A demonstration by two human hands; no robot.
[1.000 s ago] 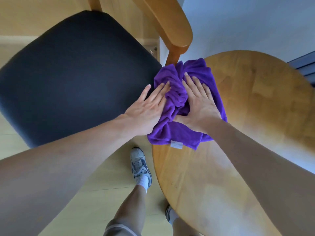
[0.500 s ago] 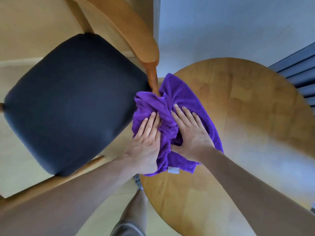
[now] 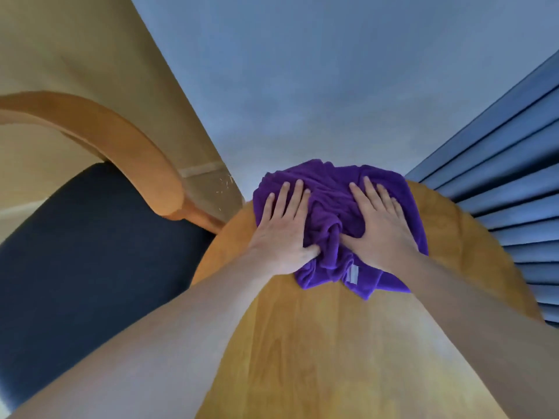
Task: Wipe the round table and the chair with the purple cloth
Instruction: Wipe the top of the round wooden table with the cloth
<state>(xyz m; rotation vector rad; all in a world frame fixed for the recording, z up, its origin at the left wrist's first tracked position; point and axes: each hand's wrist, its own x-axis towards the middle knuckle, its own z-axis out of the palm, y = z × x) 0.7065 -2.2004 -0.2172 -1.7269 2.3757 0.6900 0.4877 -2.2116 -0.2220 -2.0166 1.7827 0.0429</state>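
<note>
The purple cloth (image 3: 335, 207) lies bunched at the far edge of the round wooden table (image 3: 317, 343). My left hand (image 3: 281, 228) presses flat on the cloth's left part, fingers straight and spread. My right hand (image 3: 381, 225) presses flat on its right part, fingers straight too. A white label shows at the cloth's near edge. The chair (image 3: 90, 252), with a dark seat and a curved wooden back, stands to the left, touching or nearly touching the table's edge.
A pale blue-grey wall (image 3: 317, 86) rises just beyond the table. Blue ribbed slats (image 3: 508, 182) stand at the right, close to the table's rim. A beige wall or floor (image 3: 75, 55) lies behind the chair.
Both hands have pushed the cloth from the table's left edge by the chair across to its far edge. The view has tilted up and swung right.
</note>
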